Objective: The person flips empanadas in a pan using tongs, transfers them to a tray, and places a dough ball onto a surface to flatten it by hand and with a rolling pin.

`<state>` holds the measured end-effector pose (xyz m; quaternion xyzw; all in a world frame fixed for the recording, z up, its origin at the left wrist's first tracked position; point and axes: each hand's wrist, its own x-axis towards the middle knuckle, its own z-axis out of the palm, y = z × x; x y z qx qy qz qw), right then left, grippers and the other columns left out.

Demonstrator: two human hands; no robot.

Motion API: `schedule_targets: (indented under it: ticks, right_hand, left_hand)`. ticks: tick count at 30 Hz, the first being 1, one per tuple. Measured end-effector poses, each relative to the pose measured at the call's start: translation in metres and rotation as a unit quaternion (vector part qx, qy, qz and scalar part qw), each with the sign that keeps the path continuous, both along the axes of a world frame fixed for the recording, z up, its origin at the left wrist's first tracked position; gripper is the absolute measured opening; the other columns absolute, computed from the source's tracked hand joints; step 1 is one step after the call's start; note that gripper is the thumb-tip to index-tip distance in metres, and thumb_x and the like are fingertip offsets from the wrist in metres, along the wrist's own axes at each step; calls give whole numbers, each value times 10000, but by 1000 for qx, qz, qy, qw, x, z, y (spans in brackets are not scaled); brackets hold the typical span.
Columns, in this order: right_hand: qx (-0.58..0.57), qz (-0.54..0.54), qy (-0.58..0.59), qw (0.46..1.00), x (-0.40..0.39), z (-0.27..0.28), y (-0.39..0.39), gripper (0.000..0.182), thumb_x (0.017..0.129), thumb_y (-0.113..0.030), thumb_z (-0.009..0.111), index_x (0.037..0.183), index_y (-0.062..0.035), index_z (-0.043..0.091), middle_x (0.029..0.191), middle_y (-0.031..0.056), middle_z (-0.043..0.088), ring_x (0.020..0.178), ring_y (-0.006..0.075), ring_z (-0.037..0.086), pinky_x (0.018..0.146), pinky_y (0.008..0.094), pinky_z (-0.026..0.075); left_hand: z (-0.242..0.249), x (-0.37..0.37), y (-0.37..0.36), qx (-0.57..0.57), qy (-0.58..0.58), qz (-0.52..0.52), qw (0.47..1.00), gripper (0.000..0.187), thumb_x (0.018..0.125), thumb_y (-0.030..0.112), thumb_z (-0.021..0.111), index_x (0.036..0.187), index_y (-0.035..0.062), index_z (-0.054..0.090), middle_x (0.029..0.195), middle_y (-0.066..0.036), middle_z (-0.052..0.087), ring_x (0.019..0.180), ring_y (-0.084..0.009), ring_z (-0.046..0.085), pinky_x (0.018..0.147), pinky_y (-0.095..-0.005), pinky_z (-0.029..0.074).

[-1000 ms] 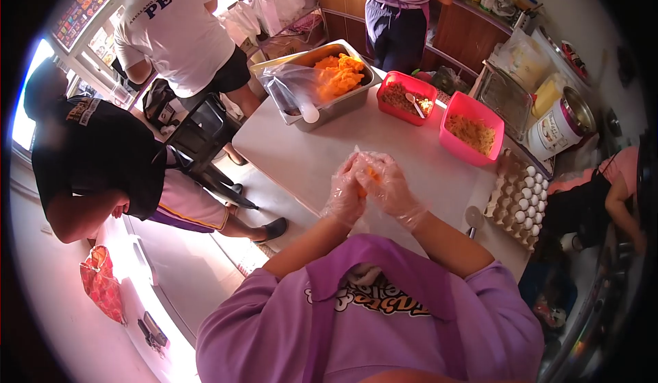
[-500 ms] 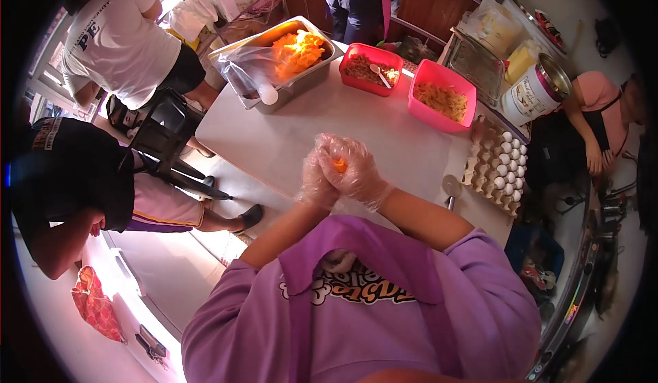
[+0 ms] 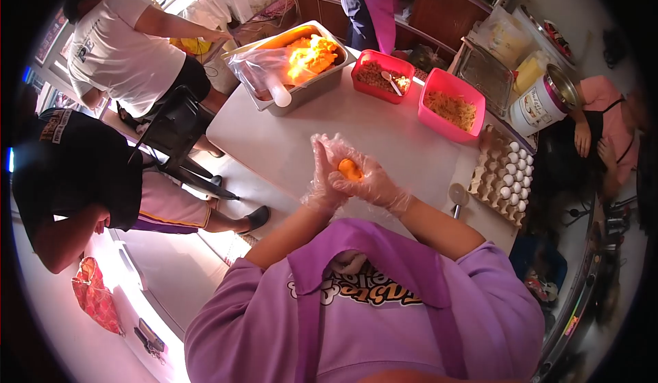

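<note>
My left hand [image 3: 322, 175] and my right hand [image 3: 373, 185], both in clear plastic gloves, meet in front of my chest above the table. A small lump of orange mash [image 3: 350, 170] sits cupped between the palms, its top showing. The left fingers point up along one side, while the right hand curls round the other. Beyond them, a metal pan [image 3: 299, 101] holds more orange mash [image 3: 312, 58], with a clear plastic bag [image 3: 257, 71] over its left part. A red tub [image 3: 365, 89] contains brown filling and a spoon [image 3: 392, 83]. Beside it stands a pink tub [image 3: 449, 129] of yellowish shreds.
White eggs [image 3: 514, 176] lie in a cardboard tray [image 3: 487, 167] at the table's right edge. Near it is a metal-handled tool [image 3: 457, 194]. A white bucket [image 3: 538, 102] stands farther right. Several people are around the table, with a black chair [image 3: 171, 126] at left.
My hands have parted slightly from a tight clasp, exposing more of the orange lump. The view has shifted a little. At left, the person in white has stretched out an arm.
</note>
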<state>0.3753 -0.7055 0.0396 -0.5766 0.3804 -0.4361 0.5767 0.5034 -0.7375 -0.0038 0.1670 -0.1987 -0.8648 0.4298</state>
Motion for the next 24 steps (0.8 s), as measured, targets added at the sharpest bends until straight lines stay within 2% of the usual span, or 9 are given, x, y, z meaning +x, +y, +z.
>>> schedule_targets:
  ticks: [1,4,8,10,13,17,20,22,24]
  right_hand:
    - [-57,-27,11,998,3,4,5,575,739,-261,762,1215,-12,555,1180,167,591,1078,221,568,942,315,426]
    - [-115,-19,92,989,-1,-16,1,352,741,-195,750,1019,-15,631,961,114,662,889,177,619,827,310,478]
    - [-81,-29,68,994,-10,6,0,174,737,-123,695,853,-23,612,792,57,617,743,120,573,702,296,480]
    - [-45,-58,54,996,-19,0,-7,175,732,-122,694,848,-27,605,787,45,608,737,110,561,695,293,479]
    - [-11,-122,32,992,-23,6,-6,162,727,-102,685,832,-34,581,783,21,593,730,95,552,697,272,482]
    - [-39,-227,15,973,-8,-11,-5,215,762,-162,683,877,-16,573,815,22,579,783,127,568,765,290,485]
    - [-134,-180,86,971,-15,-15,-11,292,816,-263,654,969,-21,600,881,48,574,880,165,575,841,335,464]
    - [-52,-154,-41,986,-16,-12,-10,382,848,-333,620,1059,-15,611,963,107,585,991,239,556,901,371,429]
    - [-177,-165,199,950,-9,1,-6,409,851,-334,625,1111,-18,609,1003,156,594,1027,310,544,905,378,429]
  left_hand:
    - [36,-16,12,125,-109,169,972,836,815,756,371,1407,175,268,1299,-96,438,1187,-284,463,998,-446,379]
    - [24,-13,16,273,-123,134,945,857,843,709,361,1485,201,106,1476,-100,260,1283,-324,388,1035,-471,347]
    - [-13,-11,8,211,-66,29,975,639,869,601,415,1279,111,436,1282,-102,486,1133,-311,503,984,-455,384]
    - [-9,-10,6,235,-42,-32,971,595,892,547,416,1270,89,453,1305,-105,477,1140,-297,503,989,-453,386]
    - [-1,-11,22,98,63,-166,979,556,924,486,407,1309,85,423,1312,-100,478,1191,-290,476,1035,-468,363]
    - [38,-19,26,-24,-36,-145,989,518,921,439,451,1295,80,438,1305,-107,480,1203,-294,467,1024,-487,378]
    - [19,-15,8,29,10,4,1000,411,921,314,520,1243,61,481,1205,-108,528,1126,-264,517,994,-414,421]
    - [14,-15,12,86,-92,81,989,383,924,296,519,1220,54,496,1149,-96,553,1075,-240,543,969,-381,437]
    - [10,-16,10,-62,-101,203,972,368,924,290,520,1210,58,505,1124,-88,561,1051,-225,553,925,-380,458]
